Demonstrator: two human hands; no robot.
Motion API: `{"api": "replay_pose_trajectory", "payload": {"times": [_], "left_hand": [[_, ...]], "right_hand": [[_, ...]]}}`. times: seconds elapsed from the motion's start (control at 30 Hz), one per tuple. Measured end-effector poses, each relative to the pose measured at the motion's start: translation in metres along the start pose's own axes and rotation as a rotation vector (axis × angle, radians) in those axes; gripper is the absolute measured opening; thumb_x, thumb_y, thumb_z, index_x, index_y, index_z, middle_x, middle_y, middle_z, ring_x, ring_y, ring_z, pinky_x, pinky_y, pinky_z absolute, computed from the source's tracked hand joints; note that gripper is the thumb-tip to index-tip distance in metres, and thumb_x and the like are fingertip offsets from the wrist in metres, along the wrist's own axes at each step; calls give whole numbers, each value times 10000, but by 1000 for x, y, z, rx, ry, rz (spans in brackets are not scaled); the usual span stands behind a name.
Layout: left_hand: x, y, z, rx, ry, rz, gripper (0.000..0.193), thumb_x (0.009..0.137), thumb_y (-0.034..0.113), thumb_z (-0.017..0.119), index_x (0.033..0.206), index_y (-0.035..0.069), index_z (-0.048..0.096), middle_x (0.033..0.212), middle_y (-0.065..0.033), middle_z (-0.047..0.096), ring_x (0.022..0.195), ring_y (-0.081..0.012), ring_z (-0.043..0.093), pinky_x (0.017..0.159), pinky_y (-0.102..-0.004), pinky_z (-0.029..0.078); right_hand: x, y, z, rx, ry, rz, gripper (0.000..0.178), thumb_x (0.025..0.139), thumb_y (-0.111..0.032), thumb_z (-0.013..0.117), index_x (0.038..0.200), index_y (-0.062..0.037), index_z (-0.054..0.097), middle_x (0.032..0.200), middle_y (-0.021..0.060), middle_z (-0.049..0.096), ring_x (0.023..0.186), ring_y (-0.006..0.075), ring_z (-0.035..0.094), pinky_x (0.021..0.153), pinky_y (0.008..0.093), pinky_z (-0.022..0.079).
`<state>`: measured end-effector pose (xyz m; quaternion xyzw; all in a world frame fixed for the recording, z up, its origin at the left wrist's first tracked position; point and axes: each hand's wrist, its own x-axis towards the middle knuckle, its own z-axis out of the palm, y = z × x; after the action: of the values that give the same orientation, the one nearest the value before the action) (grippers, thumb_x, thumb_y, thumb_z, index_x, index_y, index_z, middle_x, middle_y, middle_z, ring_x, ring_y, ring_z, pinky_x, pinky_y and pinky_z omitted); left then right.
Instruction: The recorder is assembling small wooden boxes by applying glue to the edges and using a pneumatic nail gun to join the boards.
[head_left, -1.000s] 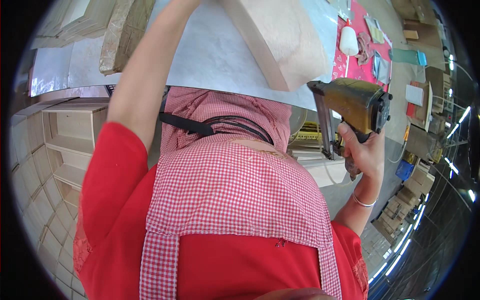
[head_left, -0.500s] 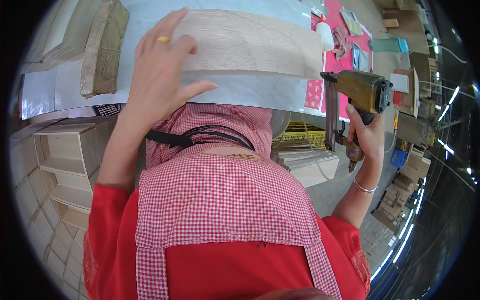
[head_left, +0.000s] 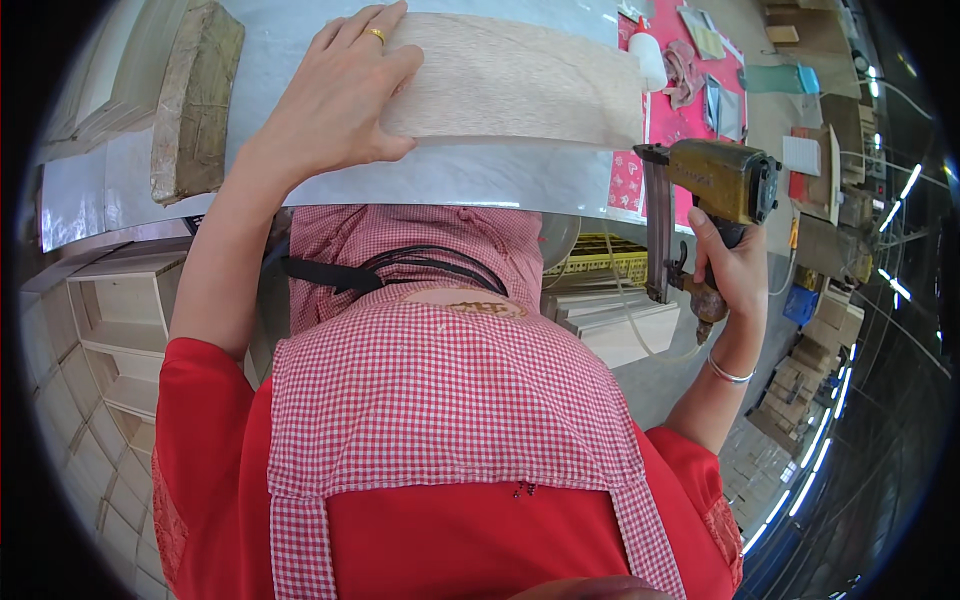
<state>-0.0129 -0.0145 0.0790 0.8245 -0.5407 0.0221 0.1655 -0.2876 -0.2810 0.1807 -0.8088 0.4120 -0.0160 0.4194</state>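
Observation:
A pale wooden board (head_left: pixel 520 80) lies lengthwise on the light grey worktable (head_left: pixel 480 180). My left hand (head_left: pixel 350 95), with a gold ring, grips the board's left end, its thumb at the near edge and its fingers toward the far side. In my right hand (head_left: pixel 735 265) is a brass-coloured pneumatic nail gun (head_left: pixel 715 180), held by its handle with a clear air hose below. The gun's nose is beside the near right corner of the board; I cannot tell whether they touch.
A paper-wrapped block (head_left: pixel 197 100) lies on the table's left. A white glue bottle (head_left: pixel 648 62) with a red tip and a crumpled pink cloth (head_left: pixel 684 78) are at the right on a pink sheet (head_left: pixel 683 125). Wooden box frames (head_left: pixel 120 310) stand at lower left.
My left hand has moved right and its thumb and fingers have closed onto the board's left end. The nail gun has shifted slightly left.

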Motion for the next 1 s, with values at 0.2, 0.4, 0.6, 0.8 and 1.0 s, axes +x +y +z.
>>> {"api": "replay_pose_trajectory", "payload": {"times": [0.2, 0.4, 0.6, 0.8, 1.0], "left_hand": [[-1, -1, 2, -1, 35, -7, 443, 608, 239, 812, 852, 62, 487, 1464, -259, 414, 1371, -403, 372, 1128, -474, 310], [1, 2, 5, -23, 32, -24, 449, 592, 270, 825, 866, 57, 541, 1444, -265, 432, 1357, -406, 385, 1119, -507, 304], [4, 25, 15, -59, 77, -58, 452, 588, 282, 827, 907, 58, 598, 1418, -272, 449, 1345, -410, 395, 1110, -574, 281], [6, 34, 21, -89, 106, -75, 464, 585, 292, 830, 939, 60, 639, 1401, -276, 461, 1337, -410, 401, 1104, -616, 267], [6, 35, 21, -107, 124, -77, 460, 584, 297, 828, 930, 53, 650, 1396, -277, 463, 1341, -403, 398, 1102, -620, 269]], "right_hand": [[0, 6, 1, 10, -1, 17, 295, 875, -169, 764, 1032, 20, 600, 682, 16, 586, 426, 70, 482, 370, 249, 385], [-13, -2, 21, 4, 89, -37, 305, 859, -130, 775, 1061, 11, 596, 712, 20, 607, 445, 72, 499, 383, 240, 386], [-18, -22, 39, 16, -79, 8, 331, 851, -116, 781, 1087, 4, 581, 727, 22, 616, 461, 66, 508, 399, 230, 389], [-17, -30, 45, 28, -108, -29, 338, 847, -121, 789, 1082, 3, 579, 728, 18, 612, 467, 67, 514, 401, 230, 392], [-17, -30, 46, 28, -86, 12, 320, 849, -127, 788, 1064, 8, 594, 719, 15, 607, 465, 68, 513, 395, 232, 394]]}}
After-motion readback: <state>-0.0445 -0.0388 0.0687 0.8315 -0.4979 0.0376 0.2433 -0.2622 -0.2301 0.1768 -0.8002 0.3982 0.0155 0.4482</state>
